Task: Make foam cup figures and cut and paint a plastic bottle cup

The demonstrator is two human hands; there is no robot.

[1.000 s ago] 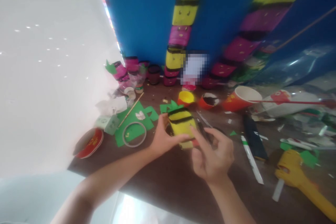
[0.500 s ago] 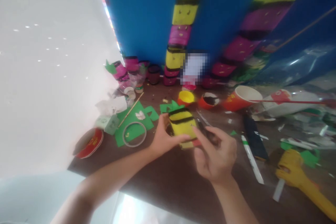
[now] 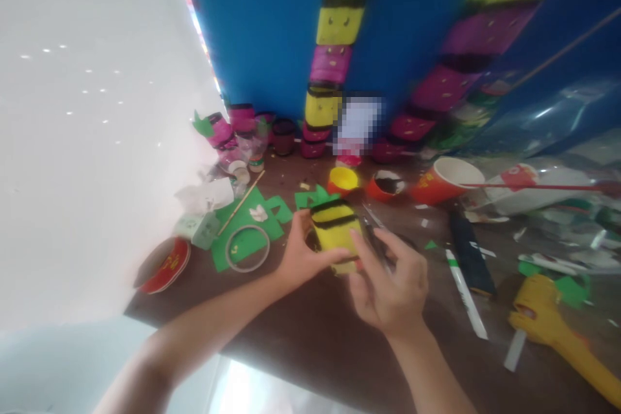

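Yellow black-banded cup [image 3: 336, 233] is gripped by the left hand [image 3: 303, 257]; the right hand's [image 3: 391, 281] grasp is blurred, its lettering unreadable.

Whole frame soft, motion blur. Pixelated patch [image 3: 359, 119] at upper centre hides whatever stands there. Yellow cup [image 3: 334, 233]: near end covered by left hand [image 3: 303, 259] and right hand [image 3: 388, 284]; right fingers [image 3: 369, 255] overlap it, contact unclear. Dark tool [image 3: 376, 233] beside the right hand, too blurred to identify. Yellow tool [image 3: 557, 330] cut off at lower right edge. Both forearms cut off at bottom edge. Print on red cup [image 3: 444, 184] unreadable. Worktop [image 3: 310, 336] clutter at far right smeared.
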